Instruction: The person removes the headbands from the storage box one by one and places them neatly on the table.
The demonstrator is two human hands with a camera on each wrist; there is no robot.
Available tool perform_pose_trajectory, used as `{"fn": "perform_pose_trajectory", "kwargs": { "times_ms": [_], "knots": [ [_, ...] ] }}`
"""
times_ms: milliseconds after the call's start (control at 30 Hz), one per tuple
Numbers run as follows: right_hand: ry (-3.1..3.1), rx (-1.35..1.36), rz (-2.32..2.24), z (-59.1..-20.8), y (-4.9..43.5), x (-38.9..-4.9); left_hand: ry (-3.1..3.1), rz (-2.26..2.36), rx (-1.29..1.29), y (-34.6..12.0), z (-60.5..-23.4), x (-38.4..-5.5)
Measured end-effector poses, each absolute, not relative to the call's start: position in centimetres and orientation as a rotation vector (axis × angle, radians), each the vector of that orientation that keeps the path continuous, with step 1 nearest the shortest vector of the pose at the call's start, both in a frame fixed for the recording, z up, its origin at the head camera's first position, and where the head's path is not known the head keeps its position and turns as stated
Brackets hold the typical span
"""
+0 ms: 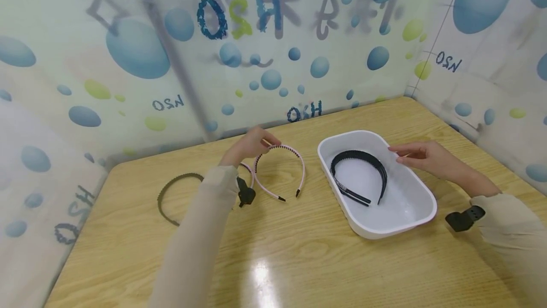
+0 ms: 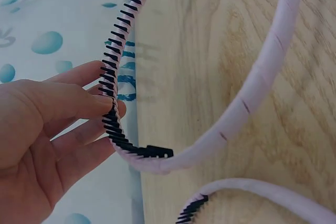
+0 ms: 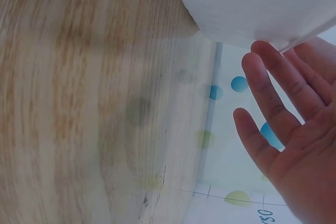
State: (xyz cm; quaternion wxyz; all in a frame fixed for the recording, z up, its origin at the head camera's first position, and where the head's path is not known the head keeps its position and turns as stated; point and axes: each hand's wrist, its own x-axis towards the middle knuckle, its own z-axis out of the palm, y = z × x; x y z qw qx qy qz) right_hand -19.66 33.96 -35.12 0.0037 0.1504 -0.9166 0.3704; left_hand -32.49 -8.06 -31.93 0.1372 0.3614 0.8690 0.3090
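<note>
My left hand [image 1: 250,145] pinches a pink headband [image 1: 303,168] at its curved top, thumb against the black teeth. In the left wrist view the pink headband [image 2: 252,100] stands off the wall behind, its teeth running along the inner side. A second pink headband [image 2: 247,184] lies close by, partly hidden by my left wrist in the head view. At the far right rim of a white plastic basin [image 1: 410,225] is my right hand [image 1: 431,158], fingers fairly straight and touching the edge. Black headbands [image 1: 361,156] lie inside the basin, overlapping.
A dark olive headband [image 1: 160,199] lies on the wooden table [image 1: 299,260] at the left, partly covered by my left sleeve. A dotted curtain-like wall [image 1: 273,99] stands along the table's back edge, and another side of it [image 1: 491,85] closes the right.
</note>
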Motion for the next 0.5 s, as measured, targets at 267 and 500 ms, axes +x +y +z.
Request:
{"fn": "perform_pose_trajectory", "kwargs": {
  "times_ms": [267, 500],
  "knots": [
    [-2.906, 0.451, 1.139, -35.2, 34.0, -19.7, 2.576, 0.833, 0.952, -7.5, -32.7, -32.2],
    [-2.910, 0.442, 1.136, -35.2, 34.0, -19.8, 2.600, 0.823, 0.822, -7.4, -33.1, -32.3]
  ]
}}
